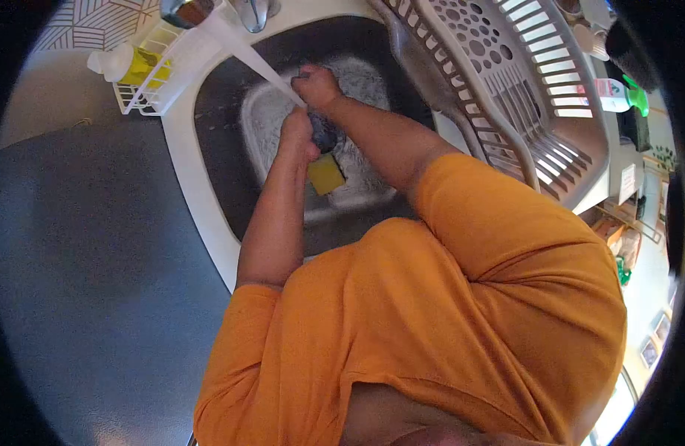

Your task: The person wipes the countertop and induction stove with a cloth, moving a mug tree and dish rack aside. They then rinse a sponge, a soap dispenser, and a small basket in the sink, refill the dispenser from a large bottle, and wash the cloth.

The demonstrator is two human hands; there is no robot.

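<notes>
Your left hand (298,132) is closed around a dark item (325,135) over the sink (216,111). The item shows only at the hand's right edge, wedged between the hand and your right forearm. So little of it is visible that you cannot tell its shape, its long axis or which way it points.

A yellow sponge (326,174) sits just below the dark item, touching it, on the side nearer your body. It looks nearly square and lies tilted, with one corner towards your left wrist. You cannot tell which hand holds it.

Your right hand (317,85) is just beyond the left, fingers curled in. What they close on is hidden.

The water stream (253,61) runs slantwise from the tap (250,11) and lands where the two hands meet. Foam (365,175) covers the sink bottom around them. A dish rack (521,97) stands to the right and a wire caddy (145,93) to the left.
</notes>
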